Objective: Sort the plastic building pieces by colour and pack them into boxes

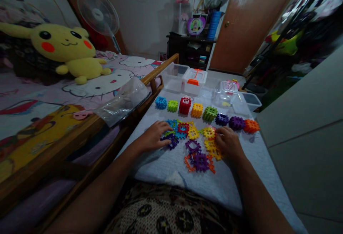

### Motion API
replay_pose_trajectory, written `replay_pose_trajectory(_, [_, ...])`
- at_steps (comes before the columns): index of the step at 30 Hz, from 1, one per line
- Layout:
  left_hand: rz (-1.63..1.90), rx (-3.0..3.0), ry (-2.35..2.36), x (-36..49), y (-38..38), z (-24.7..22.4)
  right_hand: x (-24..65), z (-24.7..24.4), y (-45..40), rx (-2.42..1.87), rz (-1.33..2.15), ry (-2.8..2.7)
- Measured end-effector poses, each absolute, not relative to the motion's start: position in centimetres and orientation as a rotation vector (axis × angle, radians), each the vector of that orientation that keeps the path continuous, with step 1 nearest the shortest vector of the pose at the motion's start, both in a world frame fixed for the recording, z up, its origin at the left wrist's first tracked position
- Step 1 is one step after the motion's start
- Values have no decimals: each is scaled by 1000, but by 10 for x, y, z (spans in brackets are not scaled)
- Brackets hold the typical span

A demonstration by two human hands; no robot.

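Observation:
Flat interlocking plastic tiles lie in loose groups on a cloth-covered table. My left hand (157,133) is at the left group, thumb and fingers apart, beside a dark purple tile (172,141) and some blue tiles (173,125). A red tile (183,128) lies right of these. My right hand (228,141) has its fingers curled at the edge of a yellow tile (209,132); they partly cover more yellow tiles (212,148). Between my hands and nearer me are purple tiles (200,161) and orange tiles (189,163).
Behind the loose tiles stands a row of assembled blocks, including a red block (184,106) and an orange block (251,126). Clear plastic boxes (174,80) line the far end. A wooden bed rail (128,123) borders the left; a pale cabinet (308,130) borders the right.

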State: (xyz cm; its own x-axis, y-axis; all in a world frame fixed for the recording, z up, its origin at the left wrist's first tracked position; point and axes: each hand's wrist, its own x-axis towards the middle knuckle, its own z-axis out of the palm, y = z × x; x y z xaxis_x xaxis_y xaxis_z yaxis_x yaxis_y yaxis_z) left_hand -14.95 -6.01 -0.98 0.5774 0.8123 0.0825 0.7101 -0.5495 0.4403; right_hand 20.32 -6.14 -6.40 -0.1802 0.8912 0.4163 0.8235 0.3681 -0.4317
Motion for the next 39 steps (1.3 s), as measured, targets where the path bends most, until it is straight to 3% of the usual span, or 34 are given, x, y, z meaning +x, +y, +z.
replay_pose_trajectory(7, [242, 2519, 1203, -144, -66, -20, 201, -62, -63, -1444, 175, -2017])
replay_pose_trajectory(18, [769, 2451, 1150, -108, -52, -2, 173, -41, -75, -1219, 313, -2078])
replay_pose_trajectory(29, [634, 2552, 1077, -53, -42, -19, 157, -46, -80, -1103, 364, -2029])
replay_pose_trajectory(39, [685, 2582, 1102, -51, -42, -28, 163, -43, -79, -1056, 839, -1971])
